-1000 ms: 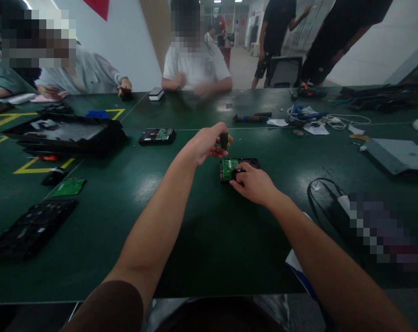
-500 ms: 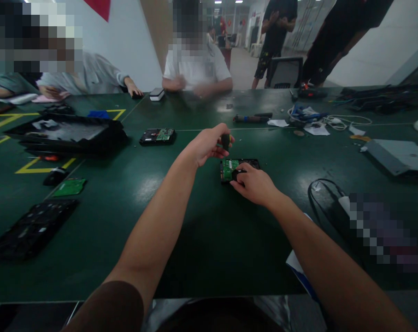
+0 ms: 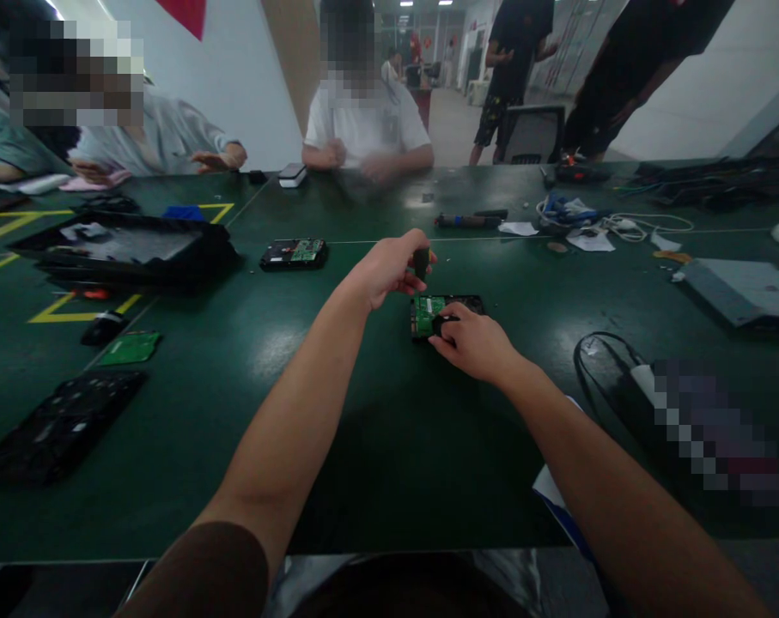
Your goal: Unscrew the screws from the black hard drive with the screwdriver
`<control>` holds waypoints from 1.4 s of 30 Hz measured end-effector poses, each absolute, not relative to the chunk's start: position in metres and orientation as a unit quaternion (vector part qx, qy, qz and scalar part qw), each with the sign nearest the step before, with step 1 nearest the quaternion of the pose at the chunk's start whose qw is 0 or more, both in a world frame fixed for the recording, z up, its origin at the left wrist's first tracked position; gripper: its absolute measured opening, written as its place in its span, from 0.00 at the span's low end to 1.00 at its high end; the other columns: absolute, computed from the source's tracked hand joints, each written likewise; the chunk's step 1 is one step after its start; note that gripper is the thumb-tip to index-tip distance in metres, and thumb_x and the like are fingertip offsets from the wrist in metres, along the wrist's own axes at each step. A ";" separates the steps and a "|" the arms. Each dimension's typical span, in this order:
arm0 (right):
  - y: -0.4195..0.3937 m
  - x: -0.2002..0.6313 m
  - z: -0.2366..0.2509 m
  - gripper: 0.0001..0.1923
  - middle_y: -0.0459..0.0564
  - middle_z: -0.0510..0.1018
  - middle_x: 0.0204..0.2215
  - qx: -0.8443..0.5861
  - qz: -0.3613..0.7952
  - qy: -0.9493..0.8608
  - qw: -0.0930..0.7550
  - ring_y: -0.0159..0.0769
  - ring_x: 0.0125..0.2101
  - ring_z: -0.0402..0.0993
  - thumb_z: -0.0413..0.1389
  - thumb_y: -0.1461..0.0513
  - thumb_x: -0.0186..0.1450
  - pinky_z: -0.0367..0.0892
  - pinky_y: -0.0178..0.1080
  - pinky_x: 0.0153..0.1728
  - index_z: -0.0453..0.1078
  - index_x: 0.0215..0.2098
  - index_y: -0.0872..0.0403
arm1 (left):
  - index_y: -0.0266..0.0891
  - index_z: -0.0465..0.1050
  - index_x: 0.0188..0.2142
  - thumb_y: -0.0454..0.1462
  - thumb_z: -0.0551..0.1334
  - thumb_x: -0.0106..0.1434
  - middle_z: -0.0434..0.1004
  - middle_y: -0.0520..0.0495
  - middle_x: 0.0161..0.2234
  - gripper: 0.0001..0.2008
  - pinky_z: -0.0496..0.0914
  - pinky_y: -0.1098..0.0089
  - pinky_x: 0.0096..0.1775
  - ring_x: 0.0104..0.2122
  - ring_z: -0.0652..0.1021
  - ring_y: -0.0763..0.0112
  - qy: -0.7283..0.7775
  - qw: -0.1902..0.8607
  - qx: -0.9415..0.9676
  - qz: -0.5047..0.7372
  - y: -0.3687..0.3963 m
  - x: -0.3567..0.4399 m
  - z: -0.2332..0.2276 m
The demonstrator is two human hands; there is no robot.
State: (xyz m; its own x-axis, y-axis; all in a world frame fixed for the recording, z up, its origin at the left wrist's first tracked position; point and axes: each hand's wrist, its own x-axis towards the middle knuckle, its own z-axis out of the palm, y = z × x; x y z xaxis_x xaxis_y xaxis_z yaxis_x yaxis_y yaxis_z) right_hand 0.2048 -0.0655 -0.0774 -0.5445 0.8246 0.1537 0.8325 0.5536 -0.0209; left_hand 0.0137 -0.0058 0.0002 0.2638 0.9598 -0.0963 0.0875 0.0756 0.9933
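A hard drive [image 3: 467, 302] lies flat on the green table with its green circuit board [image 3: 426, 314] facing up. Just above its far left corner, my left hand [image 3: 398, 268] is closed round the dark handle of a screwdriver [image 3: 421, 263], which points down at the board; its tip is too small to make out. My right hand [image 3: 471, 340] rests on the drive's near side, fingers closed against it. Something small and black shows beneath those fingers, and its kind is unclear.
A second hard drive [image 3: 294, 254] lies beyond my left arm. Black trays [image 3: 124, 249], a loose green board [image 3: 130, 348] and a black panel [image 3: 63, 427] are at left. A metal box [image 3: 743, 292] and cables [image 3: 647, 225] lie right. People sit and stand across the table.
Both my hands and the hard drive look nearly unmoved. Across the table at left, a person's hand has lifted off a small black object, and a standing person's hands have moved apart.
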 end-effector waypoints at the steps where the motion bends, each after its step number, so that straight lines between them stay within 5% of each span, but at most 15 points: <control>1: -0.065 0.205 -0.077 0.21 0.56 0.72 0.54 -0.471 -0.028 -0.879 0.073 0.38 0.36 0.76 0.49 0.52 0.73 0.66 0.40 0.30 0.79 0.35 0.55 | 0.37 0.74 0.37 0.47 0.58 0.60 0.79 0.42 0.31 0.16 0.68 0.70 0.26 0.23 0.76 0.70 0.466 0.573 0.554 0.384 -0.006 0.014 0.000; 42: -0.066 0.204 -0.075 0.22 0.57 0.72 0.56 -0.476 -0.022 -0.877 0.064 0.39 0.37 0.76 0.49 0.52 0.73 0.68 0.41 0.31 0.79 0.35 0.55 | 0.39 0.75 0.39 0.47 0.57 0.60 0.77 0.43 0.29 0.16 0.69 0.69 0.27 0.25 0.78 0.67 0.488 0.542 0.557 0.398 -0.009 0.016 0.003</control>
